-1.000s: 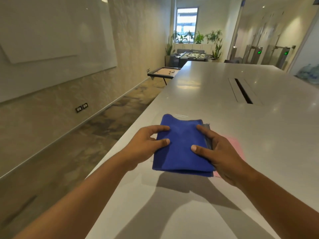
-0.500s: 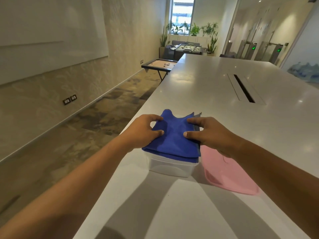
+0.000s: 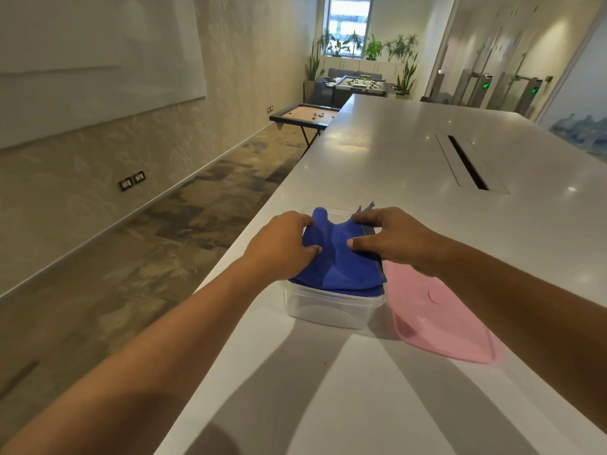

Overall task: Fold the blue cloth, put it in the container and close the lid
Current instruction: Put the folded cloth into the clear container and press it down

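Note:
The folded blue cloth (image 3: 335, 264) lies on top of a clear plastic container (image 3: 328, 308), sagging into its opening with its edges over the rim. My left hand (image 3: 282, 246) grips the cloth's left side, thumb and fingers pinched on it. On the cloth's right side my right hand (image 3: 391, 239) holds it with fingers curled over the fabric. The pink lid (image 3: 437, 320) lies flat on the table just right of the container, partly under my right forearm.
The container stands near the left edge of a long white table (image 3: 394, 159); beyond that edge is a drop to the carpeted floor. A dark cable slot (image 3: 468, 167) is set in the table farther back on the right.
Both hands carried the folded cloth from above the table onto the container's opening and have pressed its middle down. The container and pink lid have come into view.

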Tool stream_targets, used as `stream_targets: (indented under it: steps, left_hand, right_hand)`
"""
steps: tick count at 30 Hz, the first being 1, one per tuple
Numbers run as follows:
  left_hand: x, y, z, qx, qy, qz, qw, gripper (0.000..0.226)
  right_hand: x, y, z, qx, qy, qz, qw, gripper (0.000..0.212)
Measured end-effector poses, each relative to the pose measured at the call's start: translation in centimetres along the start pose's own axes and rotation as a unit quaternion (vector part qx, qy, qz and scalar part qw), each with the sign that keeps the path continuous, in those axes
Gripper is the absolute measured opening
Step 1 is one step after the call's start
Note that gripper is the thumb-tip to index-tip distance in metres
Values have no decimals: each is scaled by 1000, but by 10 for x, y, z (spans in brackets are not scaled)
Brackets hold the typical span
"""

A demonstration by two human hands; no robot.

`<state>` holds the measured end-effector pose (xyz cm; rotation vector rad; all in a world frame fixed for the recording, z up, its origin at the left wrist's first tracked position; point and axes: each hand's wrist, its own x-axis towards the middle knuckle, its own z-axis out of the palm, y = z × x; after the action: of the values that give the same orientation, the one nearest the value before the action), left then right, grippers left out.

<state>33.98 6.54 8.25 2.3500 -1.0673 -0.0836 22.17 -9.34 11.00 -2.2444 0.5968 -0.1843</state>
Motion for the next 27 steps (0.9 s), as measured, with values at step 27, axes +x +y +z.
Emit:
stream_targets:
  steps: [27]
  left_hand:
    - [-76, -28, 68, -371, 254, -118, 885, 44]
  right_hand:
    - [41, -28, 94, -427, -218, 14, 877, 98]
